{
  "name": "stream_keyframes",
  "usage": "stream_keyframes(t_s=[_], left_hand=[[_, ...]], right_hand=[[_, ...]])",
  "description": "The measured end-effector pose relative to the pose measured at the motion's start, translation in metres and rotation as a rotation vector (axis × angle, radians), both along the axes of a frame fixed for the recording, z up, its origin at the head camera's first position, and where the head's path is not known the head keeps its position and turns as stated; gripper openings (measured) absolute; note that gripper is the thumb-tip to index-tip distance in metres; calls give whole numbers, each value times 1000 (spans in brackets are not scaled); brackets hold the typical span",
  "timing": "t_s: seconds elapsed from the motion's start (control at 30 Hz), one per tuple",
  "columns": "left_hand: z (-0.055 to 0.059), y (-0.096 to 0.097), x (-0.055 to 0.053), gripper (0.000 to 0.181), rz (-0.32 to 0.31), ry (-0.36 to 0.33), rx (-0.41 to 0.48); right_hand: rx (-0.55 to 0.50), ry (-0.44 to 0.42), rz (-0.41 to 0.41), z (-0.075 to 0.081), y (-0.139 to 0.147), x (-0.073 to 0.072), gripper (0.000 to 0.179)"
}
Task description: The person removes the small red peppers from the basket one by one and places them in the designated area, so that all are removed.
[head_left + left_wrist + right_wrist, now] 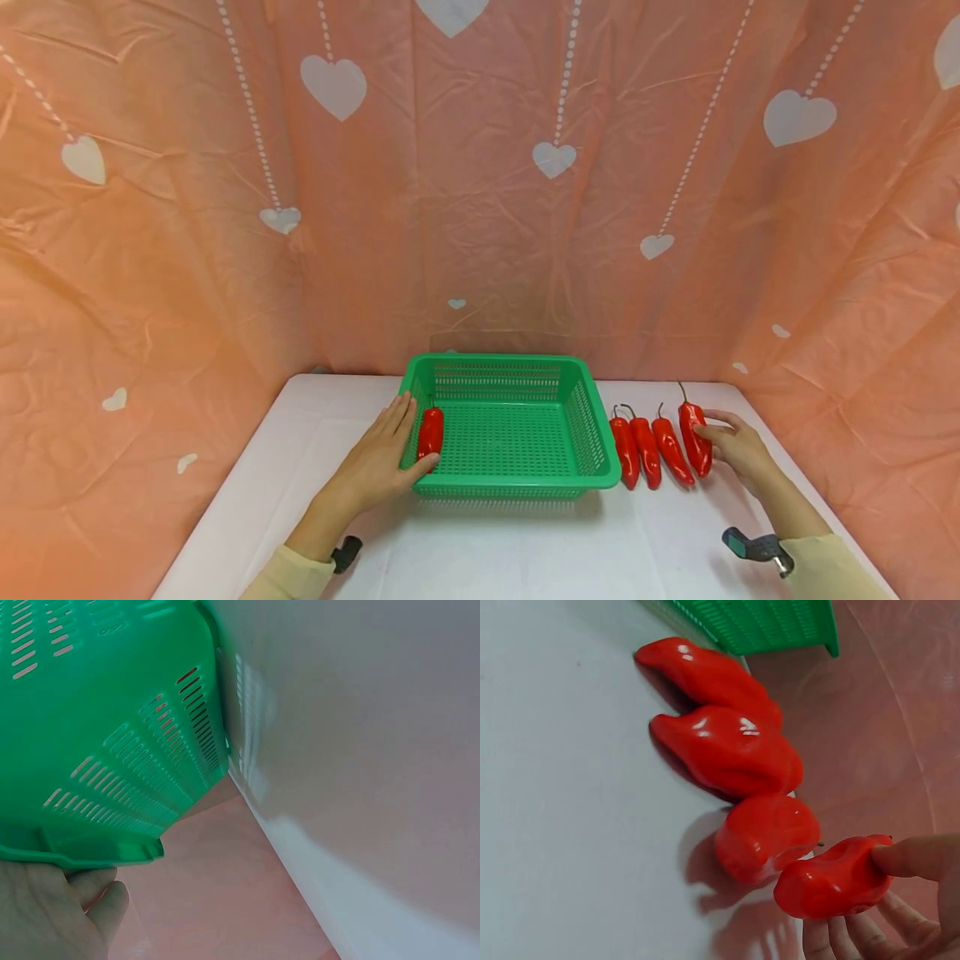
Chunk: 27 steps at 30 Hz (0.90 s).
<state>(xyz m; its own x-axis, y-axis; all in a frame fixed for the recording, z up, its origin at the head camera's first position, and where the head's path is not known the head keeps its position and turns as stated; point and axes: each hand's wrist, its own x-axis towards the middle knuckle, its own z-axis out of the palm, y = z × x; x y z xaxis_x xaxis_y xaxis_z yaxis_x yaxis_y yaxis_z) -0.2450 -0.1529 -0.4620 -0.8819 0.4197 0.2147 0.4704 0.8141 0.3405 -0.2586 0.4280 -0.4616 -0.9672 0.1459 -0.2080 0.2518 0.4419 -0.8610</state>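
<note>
A green plastic basket (517,481) with slotted walls stands on the table, with one red chili pepper (431,433) inside at its left. My left hand (382,458) rests on the basket's left rim, fingers straight; in the left wrist view, this hand (52,911) touches the rim from outside. To the basket's right, my right hand (738,446) pinches a red chili pepper (695,437) between thumb and fingers. The right wrist view shows that held pepper (832,877) raised off the table, its shadow below. Three more red peppers (670,450) lie side by side between it and the basket.
A white cloth covers the table (495,550). Behind and at both sides hangs a wrinkled orange-pink curtain (495,275) with white hearts. A dark strap device is worn on each wrist. The nearest lying pepper (625,452) is close against the basket's right wall.
</note>
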Motion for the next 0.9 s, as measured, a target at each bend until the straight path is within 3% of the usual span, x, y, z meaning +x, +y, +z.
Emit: stream_keyframes(t_s=[0.4,0.9], left_hand=[[1,0,1,99,5,-3,4],[0,-1,1,99,5,0,0]], right_hand=[[54,-59,-23,-13,5,-5,72],[75,-65,-12,-21,2,-8,70]])
